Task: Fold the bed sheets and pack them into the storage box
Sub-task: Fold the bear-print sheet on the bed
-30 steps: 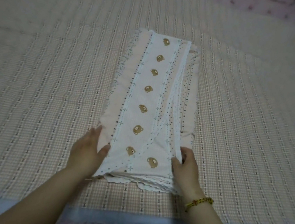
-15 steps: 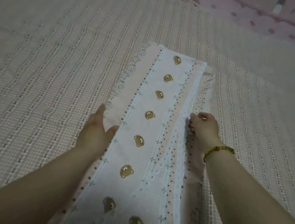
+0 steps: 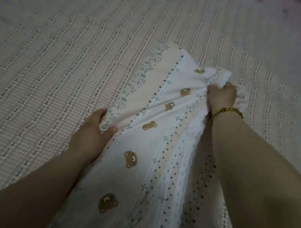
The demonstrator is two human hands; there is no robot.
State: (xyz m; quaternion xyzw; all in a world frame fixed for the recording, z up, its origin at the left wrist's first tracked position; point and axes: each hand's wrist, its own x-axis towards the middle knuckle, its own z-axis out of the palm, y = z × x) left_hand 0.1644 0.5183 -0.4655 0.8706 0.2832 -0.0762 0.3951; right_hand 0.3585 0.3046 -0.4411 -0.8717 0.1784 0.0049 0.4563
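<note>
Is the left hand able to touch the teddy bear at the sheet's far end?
Probably yes: that bear lies uncovered, with nothing between it and the left hand, though the hand would first have to release the sheet edge it grips.

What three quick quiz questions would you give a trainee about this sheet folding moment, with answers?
1. True or false: the left hand lies flat on the bear-print sheet, gripping nothing.
2. Which wrist wears the gold bracelet? A left, B right.
3. Fill in: the right hand grips the sheet's ___ edge.
Key: 1 false, it grips the left edge; 2 B; 3 right.
</note>
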